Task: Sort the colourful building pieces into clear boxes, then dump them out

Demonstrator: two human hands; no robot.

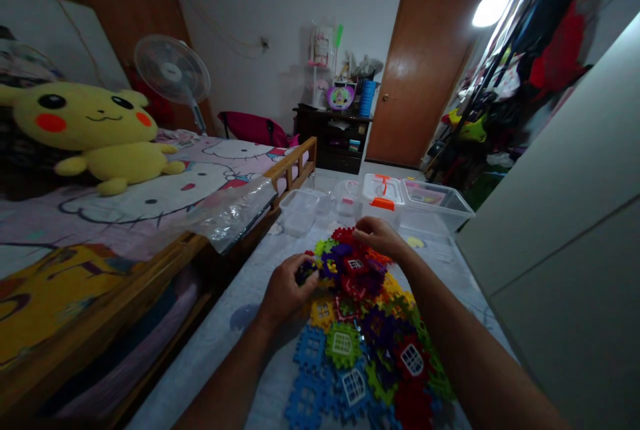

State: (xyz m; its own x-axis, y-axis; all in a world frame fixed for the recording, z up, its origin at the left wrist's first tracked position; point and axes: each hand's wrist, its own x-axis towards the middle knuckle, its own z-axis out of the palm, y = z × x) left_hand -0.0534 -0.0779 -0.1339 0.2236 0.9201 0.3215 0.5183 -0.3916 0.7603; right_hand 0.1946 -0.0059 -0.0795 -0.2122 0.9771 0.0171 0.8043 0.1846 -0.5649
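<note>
A heap of plastic interlocking building blocks (355, 263) in red, purple, yellow, green and blue covers the middle of the bed. My left hand (287, 289) is at the heap's left side, its fingers closed around a dark purple block (306, 271). At the far side, my right hand (383, 237) has its fingers curled together at a red block (343, 235). Nearer to me lie a blue window-shaped block (311, 348), a green block with a white window (343, 344) and a red one with a white window (413, 359).
Clear plastic boxes (300, 211) stand beyond the heap, one with a white lid and orange latches (383, 189). A wooden bed rail (200, 250) with a clear plastic bag (235, 213) runs along the left. A pale cabinet (565, 217) borders the right.
</note>
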